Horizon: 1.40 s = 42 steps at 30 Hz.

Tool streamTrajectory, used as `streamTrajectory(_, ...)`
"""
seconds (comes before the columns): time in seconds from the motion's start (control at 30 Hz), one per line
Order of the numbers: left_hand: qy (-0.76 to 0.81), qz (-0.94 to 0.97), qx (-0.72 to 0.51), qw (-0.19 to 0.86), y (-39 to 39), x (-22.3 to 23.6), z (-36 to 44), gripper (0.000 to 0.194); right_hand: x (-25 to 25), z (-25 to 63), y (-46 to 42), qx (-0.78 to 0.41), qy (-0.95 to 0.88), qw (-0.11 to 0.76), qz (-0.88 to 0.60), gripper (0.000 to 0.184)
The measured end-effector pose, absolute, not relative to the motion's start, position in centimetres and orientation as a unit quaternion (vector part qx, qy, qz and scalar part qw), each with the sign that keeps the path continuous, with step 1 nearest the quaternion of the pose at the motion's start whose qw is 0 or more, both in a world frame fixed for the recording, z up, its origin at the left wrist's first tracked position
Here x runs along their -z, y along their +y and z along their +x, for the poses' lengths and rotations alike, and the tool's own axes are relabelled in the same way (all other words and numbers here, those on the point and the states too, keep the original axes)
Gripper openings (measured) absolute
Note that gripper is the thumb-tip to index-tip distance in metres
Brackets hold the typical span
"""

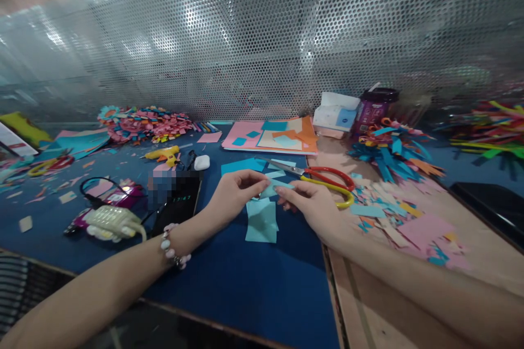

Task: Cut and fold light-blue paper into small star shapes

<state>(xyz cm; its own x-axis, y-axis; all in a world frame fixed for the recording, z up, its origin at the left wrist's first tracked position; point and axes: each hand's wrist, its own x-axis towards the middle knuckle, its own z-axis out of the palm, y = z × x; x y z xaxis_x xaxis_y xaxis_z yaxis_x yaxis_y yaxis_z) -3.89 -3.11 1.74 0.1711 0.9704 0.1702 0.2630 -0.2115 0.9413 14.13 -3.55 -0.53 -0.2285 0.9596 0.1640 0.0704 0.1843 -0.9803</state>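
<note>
1. Two hands, your left hand point(231, 193) and your right hand point(319, 204), meet above a dark-blue tabletop point(245, 289), gripping one small, light-blue piece of paper point(269, 191).
2. Your left thumb and forefinger pinch its left end; a pastel beaded bracelet point(167, 245) circles that wrist.
3. Your right fingers close narrowly on its right end.
4. Just below the held piece, pale-aqua paper squares point(261, 223) overlap on the tabletop.
5. Just beyond your right hand lie metal scissors with red and yellow handles point(298, 172), blades pointing left.
6. Farther back rests a stack of pink and orange sheets point(237, 133).
7. To your left are a black phone point(182, 212), a white rounded case point(202, 162) and a yellow glue gun point(166, 155).
8. To your right, multicoloured paper scraps point(385, 218) are scattered.
</note>
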Motion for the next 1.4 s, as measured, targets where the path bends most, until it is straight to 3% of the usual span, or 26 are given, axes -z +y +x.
streamTrajectory(0.2,0.479,0.641,-0.437,0.411,-3.0,-1.6,-3.9,0.030,0.8,14.5,-3.6,-0.489,-0.628,0.465,-0.388,0.041)
streamTrajectory(0.83,0.466,0.649,-0.460,0.386,-4.0,-1.3,-3.4,0.027,-0.4,13.9,-3.8,-0.470,-0.647,0.412,-0.437,0.022)
streamTrajectory(1.4,0.457,0.634,-0.472,0.408,-4.4,-0.9,-2.9,0.028,0.1,13.9,-3.7,-0.464,-0.677,0.395,-0.414,0.023)
